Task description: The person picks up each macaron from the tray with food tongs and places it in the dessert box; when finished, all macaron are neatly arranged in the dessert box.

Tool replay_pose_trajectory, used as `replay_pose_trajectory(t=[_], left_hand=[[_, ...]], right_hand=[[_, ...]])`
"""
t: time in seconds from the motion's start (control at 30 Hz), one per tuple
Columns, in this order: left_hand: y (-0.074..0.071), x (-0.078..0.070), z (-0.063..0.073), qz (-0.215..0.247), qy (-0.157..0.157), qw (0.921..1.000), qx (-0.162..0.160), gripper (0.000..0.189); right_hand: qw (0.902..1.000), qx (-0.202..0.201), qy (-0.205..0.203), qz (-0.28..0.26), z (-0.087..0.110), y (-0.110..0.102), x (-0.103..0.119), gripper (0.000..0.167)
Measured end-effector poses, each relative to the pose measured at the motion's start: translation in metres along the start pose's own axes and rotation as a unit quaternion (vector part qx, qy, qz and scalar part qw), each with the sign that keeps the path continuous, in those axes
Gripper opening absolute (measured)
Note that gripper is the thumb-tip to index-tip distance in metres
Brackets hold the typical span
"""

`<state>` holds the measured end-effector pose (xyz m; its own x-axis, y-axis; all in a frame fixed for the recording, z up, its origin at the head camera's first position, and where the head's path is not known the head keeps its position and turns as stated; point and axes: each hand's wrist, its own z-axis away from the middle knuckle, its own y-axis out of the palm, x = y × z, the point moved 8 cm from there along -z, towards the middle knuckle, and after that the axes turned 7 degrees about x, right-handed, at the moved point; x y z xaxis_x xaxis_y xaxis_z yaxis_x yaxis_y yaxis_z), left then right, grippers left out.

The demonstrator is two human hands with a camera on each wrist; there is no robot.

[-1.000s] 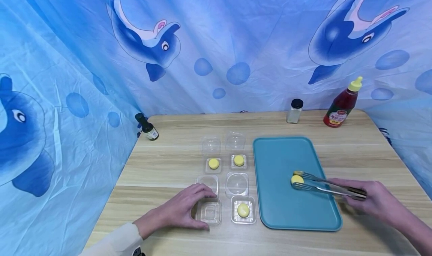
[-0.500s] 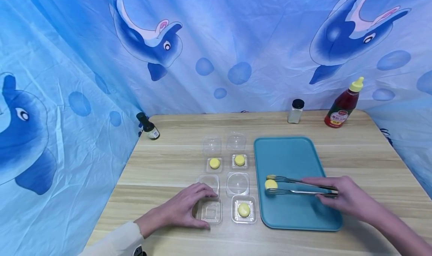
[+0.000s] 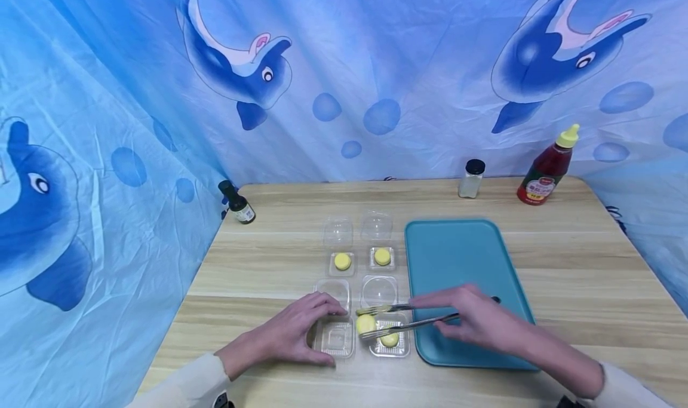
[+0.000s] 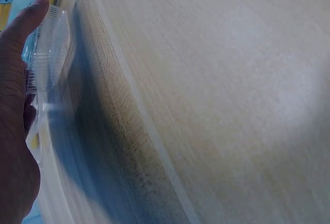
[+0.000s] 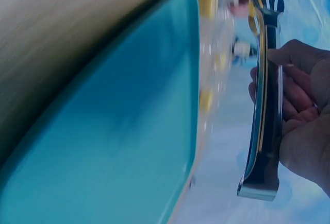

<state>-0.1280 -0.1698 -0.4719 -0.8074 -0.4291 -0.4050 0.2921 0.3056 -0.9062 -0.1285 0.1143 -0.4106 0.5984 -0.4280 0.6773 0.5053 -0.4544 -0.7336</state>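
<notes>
My right hand [image 3: 475, 318] holds metal tongs [image 3: 421, 322] whose fork-like tips grip a round yellow macaron [image 3: 366, 324]. In the head view it hangs near the left edge of the near right clear box [image 3: 403, 349], which holds another macaron [image 3: 389, 337]. Left of that, my left hand [image 3: 298, 330] spans a clear plastic box [image 3: 337, 339] with a bare base, thumb at its near side, fingers by its lid. The left wrist view shows the thumb against the box [image 4: 50, 49]. The tongs [image 5: 267, 105] lie between thumb and fingers in the right wrist view.
Behind are two open clear boxes, each holding a macaron [image 3: 342, 261]. A teal tray [image 3: 457, 247] lies to the right. A small dark bottle [image 3: 236, 203], a black-capped shaker [image 3: 471, 178] and a red sauce bottle [image 3: 545, 169] stand along the table's far side.
My right hand has carried the macaron in the tongs leftward, off the teal tray and over to the near boxes. My left hand has stayed at its box.
</notes>
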Motion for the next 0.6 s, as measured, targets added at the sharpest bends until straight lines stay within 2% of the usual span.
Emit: replay_pose_trajectory(t=[0.13,0.27,0.6], left_hand=[[0.002,0.001,0.0,0.004,-0.01,0.9999,0.007,0.085],[0.002,0.001,0.0,0.002,-0.005,1.0,0.005,0.086],[0.002,0.003,0.0,-0.01,0.0,1.0,-0.002,0.087]], right_hand=[[0.9996,0.007,-0.024,-0.009,-0.017,0.017,0.009,0.056],[0.9989,0.0,-0.047,0.001,-0.029,0.027,0.018,0.054],[0.9991,0.001,-0.041,0.002,-0.049,0.04,0.023,0.054]])
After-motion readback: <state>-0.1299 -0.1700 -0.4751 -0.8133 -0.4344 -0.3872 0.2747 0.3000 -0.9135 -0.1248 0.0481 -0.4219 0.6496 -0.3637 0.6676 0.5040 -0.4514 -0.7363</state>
